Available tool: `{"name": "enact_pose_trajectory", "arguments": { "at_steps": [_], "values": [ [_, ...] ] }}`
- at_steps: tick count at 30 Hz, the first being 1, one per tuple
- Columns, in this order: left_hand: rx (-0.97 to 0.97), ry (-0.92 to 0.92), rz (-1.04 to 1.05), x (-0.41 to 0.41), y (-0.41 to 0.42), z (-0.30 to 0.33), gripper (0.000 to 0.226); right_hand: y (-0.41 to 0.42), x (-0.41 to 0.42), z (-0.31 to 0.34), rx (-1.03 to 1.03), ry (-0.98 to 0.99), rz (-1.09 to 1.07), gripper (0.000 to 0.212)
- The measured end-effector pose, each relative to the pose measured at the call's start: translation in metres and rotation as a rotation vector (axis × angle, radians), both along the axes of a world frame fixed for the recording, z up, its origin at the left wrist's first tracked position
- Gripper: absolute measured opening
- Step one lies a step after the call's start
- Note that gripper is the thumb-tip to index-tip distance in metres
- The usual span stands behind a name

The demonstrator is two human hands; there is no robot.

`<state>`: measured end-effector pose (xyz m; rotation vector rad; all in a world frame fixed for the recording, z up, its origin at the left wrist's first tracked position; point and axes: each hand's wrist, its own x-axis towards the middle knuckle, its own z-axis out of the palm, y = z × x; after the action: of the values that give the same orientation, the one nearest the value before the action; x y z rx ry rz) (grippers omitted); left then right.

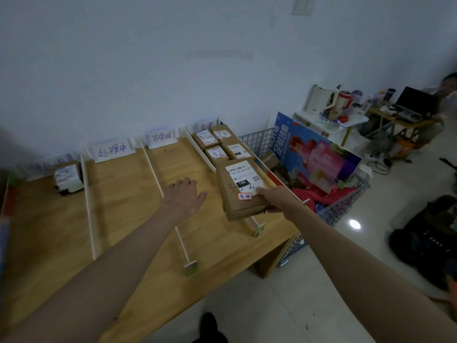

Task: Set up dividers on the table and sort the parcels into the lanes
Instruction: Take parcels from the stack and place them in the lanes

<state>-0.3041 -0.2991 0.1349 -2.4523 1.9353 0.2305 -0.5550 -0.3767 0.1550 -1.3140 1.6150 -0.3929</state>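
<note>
My right hand grips the near right corner of a brown cardboard parcel with a white label, over the near end of the rightmost lane. Several smaller brown parcels lie further back in that lane. My left hand hovers over the neighbouring lane with fingers loosely curled, holding nothing. Thin white dividers run front to back across the wooden table. A white parcel sits at the back of the leftmost lane. Handwritten lane signs stand along the wall.
A wire cart with a colourful printed box and red cloth stands right of the table. Beyond it are a white side table with bottles, a desk with a laptop and a seated person. A dark bag lies on the tiled floor.
</note>
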Motion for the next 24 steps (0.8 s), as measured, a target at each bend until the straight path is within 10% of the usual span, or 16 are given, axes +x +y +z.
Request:
{"name": "enact_pose_trajectory", "arguments": {
  "at_steps": [24],
  "values": [
    [0.204,0.1,0.15,-0.022,-0.183,-0.092,0.056,-0.226,-0.027,-0.117,0.119,0.235,0.228,0.048]
  ]
}}
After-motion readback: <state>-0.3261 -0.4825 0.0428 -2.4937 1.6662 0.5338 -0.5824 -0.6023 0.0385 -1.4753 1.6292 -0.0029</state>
